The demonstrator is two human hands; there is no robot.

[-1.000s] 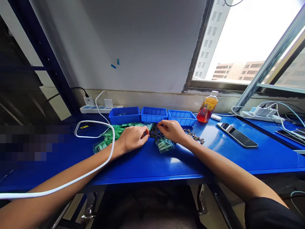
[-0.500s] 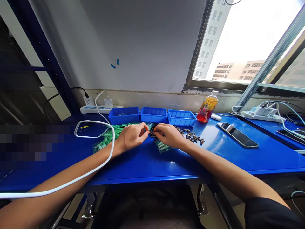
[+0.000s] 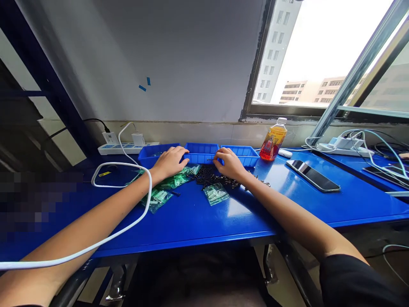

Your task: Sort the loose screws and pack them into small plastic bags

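Note:
My right hand (image 3: 230, 163) pinches a thin dark screw (image 3: 210, 159) between thumb and fingertips, in front of the middle blue bin (image 3: 201, 158). Over the front right corner of the left blue bin (image 3: 150, 161) reaches my left hand (image 3: 171, 162), fingers stretched and thumb apart, with nothing visible in it. Dark screws (image 3: 204, 175) lie in a pile between the hands, and a heap of brownish metal screws (image 3: 231, 182) is partly covered by my right hand. Green-tinted small bags (image 3: 175, 181) lie below my left hand. A separate clear bag of pale plugs (image 3: 216, 194) lies nearer me.
The right blue bin (image 3: 246, 160) stands behind my right hand. A drink bottle (image 3: 273, 140) and a phone (image 3: 313, 175) are on the right of the blue table (image 3: 198, 226). A white cable (image 3: 150, 187) loops across my left forearm. Power strips (image 3: 128, 148) sit along the wall.
My hands have moved apart from close together over the screws. The left went back left to the bin and its fingers opened; the right rose with a screw. The view shifted slightly.

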